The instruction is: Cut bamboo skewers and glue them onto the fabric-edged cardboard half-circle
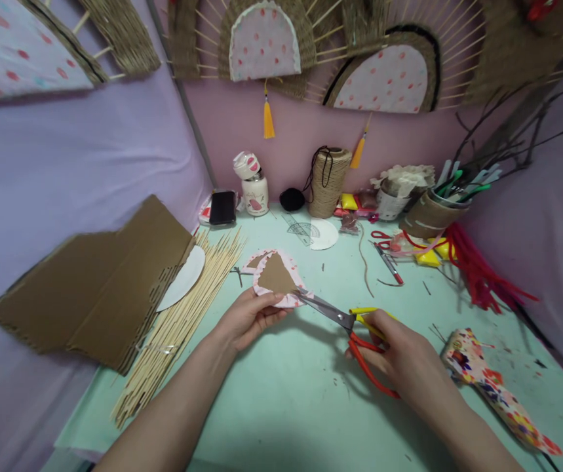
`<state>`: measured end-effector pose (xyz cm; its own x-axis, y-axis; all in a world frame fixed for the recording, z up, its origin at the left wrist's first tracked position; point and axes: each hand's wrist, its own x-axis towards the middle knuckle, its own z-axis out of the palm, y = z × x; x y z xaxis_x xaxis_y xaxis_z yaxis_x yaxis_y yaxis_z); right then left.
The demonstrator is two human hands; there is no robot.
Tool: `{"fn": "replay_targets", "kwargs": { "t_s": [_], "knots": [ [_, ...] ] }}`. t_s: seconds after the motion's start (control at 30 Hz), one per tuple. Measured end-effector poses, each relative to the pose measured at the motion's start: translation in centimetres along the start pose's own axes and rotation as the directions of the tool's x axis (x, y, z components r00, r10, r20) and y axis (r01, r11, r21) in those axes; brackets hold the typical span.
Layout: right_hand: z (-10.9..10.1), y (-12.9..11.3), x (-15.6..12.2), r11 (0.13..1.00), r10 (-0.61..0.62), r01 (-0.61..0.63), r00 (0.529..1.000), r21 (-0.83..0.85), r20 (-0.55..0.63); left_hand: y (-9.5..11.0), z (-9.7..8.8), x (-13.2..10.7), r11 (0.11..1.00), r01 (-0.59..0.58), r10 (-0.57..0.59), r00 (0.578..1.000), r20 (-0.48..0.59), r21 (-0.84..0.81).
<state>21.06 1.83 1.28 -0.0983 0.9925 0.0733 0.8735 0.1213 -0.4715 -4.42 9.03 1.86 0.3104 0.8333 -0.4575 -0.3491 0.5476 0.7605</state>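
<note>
My left hand [252, 318] pinches the lower edge of a cardboard piece [276, 274] bordered with pink spotted fabric, holding it above the table. My right hand [396, 347] grips scissors [333, 313] with one yellow and one red handle. The scissors point left, and their blade tips meet the fabric border at the piece's lower right edge. Just behind the held piece lies another fabric-edged cardboard piece [254, 263], partly covered by it.
Thin wooden sticks [177, 334] and a large brown cardboard sheet [99, 282] lie at left. A flower-patterned glue gun [497, 387] rests at right. Along the back stand a white bottle [255, 193], a twine spool [329, 183] and a brown pot [431, 213] of glue sticks.
</note>
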Motion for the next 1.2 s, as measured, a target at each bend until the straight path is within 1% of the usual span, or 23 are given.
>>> {"fn": "replay_targets", "kwargs": {
  "t_s": [0.2, 0.37, 0.53, 0.73, 0.83, 0.97, 1.1, 1.2],
  "knots": [
    [-0.31, -0.34, -0.03, 0.998, 0.026, -0.028, 0.999, 0.054, 0.048, 0.0, 0.02, -0.03, 1.0, 0.018, -0.017, 1.0, -0.023, 0.014],
    [-0.13, -0.36, -0.18, 0.995, 0.051, -0.058, 0.995, 0.084, 0.084, -0.02, 0.05, -0.06, 0.999, 0.013, -0.013, 1.0, -0.009, 0.03],
    [-0.14, -0.5, -0.19, 0.992, 0.056, -0.063, 0.996, 0.107, 0.071, 0.11, 0.14, -0.07, 0.999, 0.0, 0.0, 1.0, -0.016, 0.037],
    [-0.47, -0.81, -0.3, 0.991, 0.012, -0.017, 0.999, 0.134, 0.037, 0.1, 0.09, -0.1, 0.997, -0.021, 0.021, 1.0, 0.005, 0.071],
    [-0.38, -0.8, -0.37, 0.994, 0.014, -0.017, 1.0, 0.112, 0.026, 0.06, -0.07, -0.06, 0.995, -0.034, 0.033, 0.999, 0.013, 0.097],
    [-0.09, -0.73, -0.4, 0.999, 0.006, -0.007, 1.0, 0.032, 0.029, 0.09, -0.35, 0.02, 0.989, -0.047, 0.045, 0.999, 0.017, 0.141],
    [0.15, -0.55, -0.37, 0.998, -0.03, 0.029, 0.999, -0.055, -0.015, 0.25, -0.52, 0.04, 0.982, -0.041, 0.037, 0.999, 0.026, 0.184],
    [0.13, -0.5, -0.34, 0.998, -0.036, 0.036, 0.999, -0.06, -0.007, 0.49, -0.55, -0.03, 0.978, -0.039, 0.035, 0.999, 0.023, 0.204]
  ]
}}
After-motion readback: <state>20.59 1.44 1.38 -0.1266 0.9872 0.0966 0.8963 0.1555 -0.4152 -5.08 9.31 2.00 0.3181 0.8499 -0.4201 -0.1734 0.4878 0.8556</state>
